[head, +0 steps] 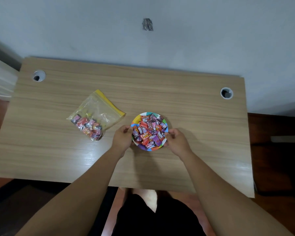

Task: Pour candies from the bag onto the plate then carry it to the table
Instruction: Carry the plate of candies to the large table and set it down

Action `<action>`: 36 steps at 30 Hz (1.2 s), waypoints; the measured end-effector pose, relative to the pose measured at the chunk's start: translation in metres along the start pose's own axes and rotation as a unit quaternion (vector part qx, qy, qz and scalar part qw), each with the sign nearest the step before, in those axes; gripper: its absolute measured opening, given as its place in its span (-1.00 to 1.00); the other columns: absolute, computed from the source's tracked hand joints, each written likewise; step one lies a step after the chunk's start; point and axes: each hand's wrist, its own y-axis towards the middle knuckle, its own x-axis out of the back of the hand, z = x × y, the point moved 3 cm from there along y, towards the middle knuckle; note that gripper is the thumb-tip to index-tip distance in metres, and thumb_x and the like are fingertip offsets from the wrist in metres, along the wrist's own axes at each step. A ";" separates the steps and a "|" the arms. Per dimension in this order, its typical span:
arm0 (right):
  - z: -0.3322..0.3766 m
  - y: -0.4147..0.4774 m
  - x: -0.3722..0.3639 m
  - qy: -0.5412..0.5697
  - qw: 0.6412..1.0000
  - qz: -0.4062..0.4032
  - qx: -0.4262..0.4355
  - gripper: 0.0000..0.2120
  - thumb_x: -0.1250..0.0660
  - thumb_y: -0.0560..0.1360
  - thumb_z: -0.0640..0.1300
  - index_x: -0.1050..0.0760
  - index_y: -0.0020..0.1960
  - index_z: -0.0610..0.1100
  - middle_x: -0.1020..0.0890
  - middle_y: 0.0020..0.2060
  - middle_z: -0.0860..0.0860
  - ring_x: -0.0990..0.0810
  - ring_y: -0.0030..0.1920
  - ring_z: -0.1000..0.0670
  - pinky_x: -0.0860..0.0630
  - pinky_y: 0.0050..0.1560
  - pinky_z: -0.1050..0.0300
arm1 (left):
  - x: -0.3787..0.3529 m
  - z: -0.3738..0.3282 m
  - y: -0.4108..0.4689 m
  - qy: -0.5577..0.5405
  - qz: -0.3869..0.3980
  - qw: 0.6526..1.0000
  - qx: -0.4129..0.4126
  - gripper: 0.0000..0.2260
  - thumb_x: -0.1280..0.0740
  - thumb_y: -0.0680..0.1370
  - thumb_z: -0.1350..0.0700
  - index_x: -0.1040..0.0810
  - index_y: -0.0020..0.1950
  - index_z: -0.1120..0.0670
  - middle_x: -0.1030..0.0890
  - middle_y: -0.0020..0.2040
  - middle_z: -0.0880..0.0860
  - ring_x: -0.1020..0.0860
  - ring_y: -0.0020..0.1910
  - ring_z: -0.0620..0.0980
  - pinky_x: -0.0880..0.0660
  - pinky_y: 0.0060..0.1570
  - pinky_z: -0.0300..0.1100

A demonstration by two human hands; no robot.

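Note:
A small multicoloured paper plate (142, 114) sits near the middle of the wooden desk, heaped with wrapped candies (149, 130) in red, pink and purple. My left hand (122, 137) grips the plate's left rim and my right hand (176, 139) grips its right rim. To the left lies a clear zip bag (99, 109) with a yellow seal strip, flat on the desk, with several candies still inside its lower corner.
The wooden desk (160, 92) stands against a pale wall, with round cable holes at the back left (39, 75) and back right (226, 93). A red-brown floor shows at both sides and below the front edge, where my legs stand.

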 end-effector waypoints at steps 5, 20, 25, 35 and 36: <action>0.002 -0.018 -0.007 0.016 1.000 -0.021 0.012 -0.94 -0.39 0.65 -0.04 -0.58 0.06 -0.03 -0.80 0.01 -0.08 -0.83 -0.18 -0.11 -0.75 -0.03 -0.12 | 0.017 -0.001 -0.011 -0.036 0.033 0.999 -0.014 -0.85 -0.33 0.72 0.11 -0.65 0.10 0.15 -0.74 0.02 0.17 -0.71 -0.11 0.13 -0.70 -0.19 0.01; 0.013 -0.118 -0.012 0.074 0.986 -0.145 0.031 -0.76 -0.29 0.68 0.13 -0.58 0.09 -0.03 -0.78 -0.09 -0.03 -0.81 -0.22 -0.03 -0.70 -0.07 -0.10 | 0.051 -0.036 -0.068 -0.002 0.146 0.986 -0.084 -0.82 -0.33 0.74 0.07 -0.62 0.05 0.16 -0.74 0.18 0.27 -0.74 0.11 0.24 -0.72 -0.22 -0.09; 0.003 -0.151 0.010 0.102 0.979 -0.169 0.043 -0.86 -0.32 0.69 0.02 -0.56 -0.01 0.02 -0.75 -0.12 -0.05 -0.79 -0.23 -0.02 -0.63 -0.33 0.16 | 0.040 -0.042 -0.103 0.011 0.167 0.981 -0.095 -0.81 -0.31 0.75 0.09 -0.58 0.12 0.22 -0.73 0.13 0.24 -0.72 0.09 0.23 -0.71 -0.27 -0.13; -0.067 -0.206 0.097 0.107 0.969 -0.212 0.073 -0.78 -0.32 0.66 0.05 -0.62 0.06 -0.08 -0.76 -0.09 -0.07 -0.79 -0.14 -0.12 -0.75 -0.07 -0.12 | -0.033 -0.015 -0.195 0.040 0.192 0.974 -0.110 -0.79 -0.32 0.74 0.05 -0.59 0.08 0.19 -0.74 0.17 0.29 -0.72 0.03 0.17 -0.70 -0.12 0.01; -0.078 -0.213 0.108 0.106 0.968 -0.214 0.075 -0.79 -0.31 0.66 0.04 -0.62 0.04 -0.08 -0.76 -0.09 -0.07 -0.79 -0.15 -0.12 -0.75 -0.04 -0.15 | -0.044 -0.012 -0.207 0.042 0.195 0.973 -0.112 -0.77 -0.31 0.74 0.05 -0.59 0.11 0.22 -0.75 0.16 0.28 -0.72 0.05 0.18 -0.70 -0.10 0.02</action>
